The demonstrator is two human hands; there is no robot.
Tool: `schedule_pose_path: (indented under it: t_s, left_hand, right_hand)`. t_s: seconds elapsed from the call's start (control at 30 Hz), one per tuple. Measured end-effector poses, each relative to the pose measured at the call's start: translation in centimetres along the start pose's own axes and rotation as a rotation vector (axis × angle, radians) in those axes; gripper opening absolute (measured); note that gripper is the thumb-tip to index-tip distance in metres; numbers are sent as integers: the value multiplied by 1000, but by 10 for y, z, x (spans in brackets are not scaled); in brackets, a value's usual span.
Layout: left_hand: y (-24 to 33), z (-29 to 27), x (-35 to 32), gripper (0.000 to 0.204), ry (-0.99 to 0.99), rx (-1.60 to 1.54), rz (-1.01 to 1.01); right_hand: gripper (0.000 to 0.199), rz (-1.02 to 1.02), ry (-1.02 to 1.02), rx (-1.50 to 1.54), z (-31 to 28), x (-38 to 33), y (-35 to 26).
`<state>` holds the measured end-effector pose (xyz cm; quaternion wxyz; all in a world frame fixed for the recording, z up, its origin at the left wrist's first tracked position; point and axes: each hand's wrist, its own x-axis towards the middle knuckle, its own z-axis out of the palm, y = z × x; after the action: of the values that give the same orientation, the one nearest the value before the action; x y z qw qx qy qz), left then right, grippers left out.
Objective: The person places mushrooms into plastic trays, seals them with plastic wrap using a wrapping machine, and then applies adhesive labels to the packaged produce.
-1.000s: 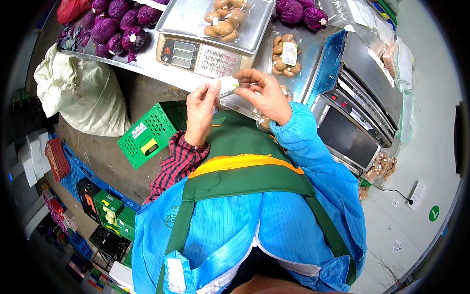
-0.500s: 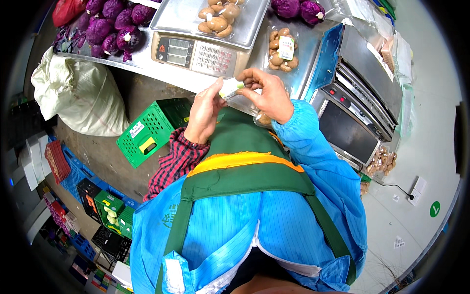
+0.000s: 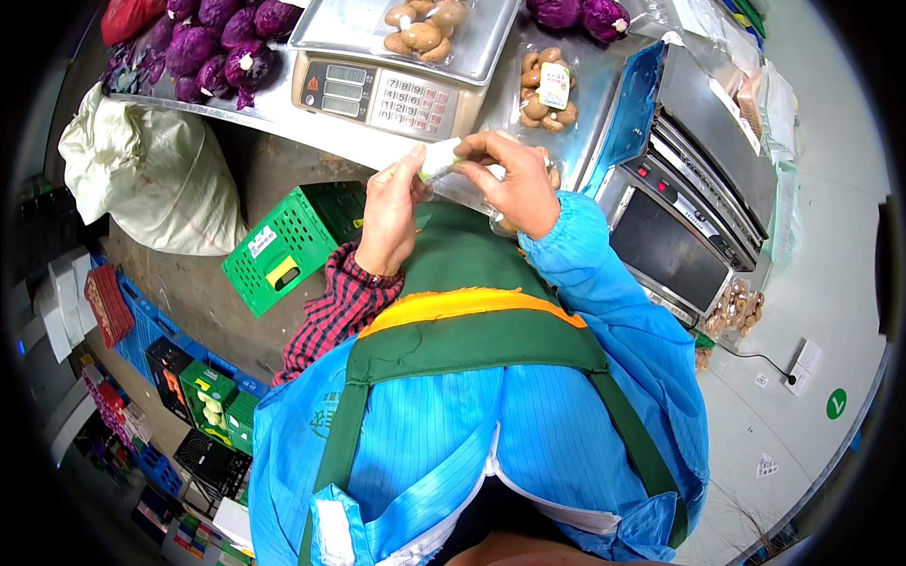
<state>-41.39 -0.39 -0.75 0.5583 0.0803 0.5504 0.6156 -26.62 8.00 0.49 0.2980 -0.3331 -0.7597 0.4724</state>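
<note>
In front of the scale I hold a small white and green label (image 3: 439, 160) between both hands. My left hand (image 3: 389, 215) pinches its left end with thumb and fingers. My right hand (image 3: 519, 184) is closed on the right end, thumb and fingertips together. Partly hidden behind the right hand is a clear pack of brown mushrooms (image 3: 504, 225). Another mushroom pack (image 3: 530, 111) bearing a similar label lies on the metal table beyond. A third mushroom pack (image 3: 422, 40) rests on the pan of the weighing scale (image 3: 453, 111).
Purple cabbages (image 3: 192, 58) are heaped at the far left, with two more (image 3: 604, 19) behind the scale. A wrapping machine (image 3: 670, 255) stands to the right. On the floor at left are a green crate (image 3: 274, 253) and a full white sack (image 3: 175, 189).
Both hands have shifted slightly, and the label has tilted a little between them. The right hand has moved slightly left. My grip on the label stays; the packs are unmoved.
</note>
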Motion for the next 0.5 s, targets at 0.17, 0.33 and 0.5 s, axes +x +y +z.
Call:
schedule_pose_path:
  t_s: [0.17,0.33,0.5]
  left_hand:
    - [3,-2,-6,21,-4,-120,-55]
    - [1,-6,-11,18,-3,-161,-111]
    - [0,-12,-16,18,11,-189,-135]
  right_hand:
    - [19,-70,8,-55,2,-2,-1]
    - [15,-64,11,-29,7,-7,0]
    - [15,-119,-63,-72,9,-8,1]
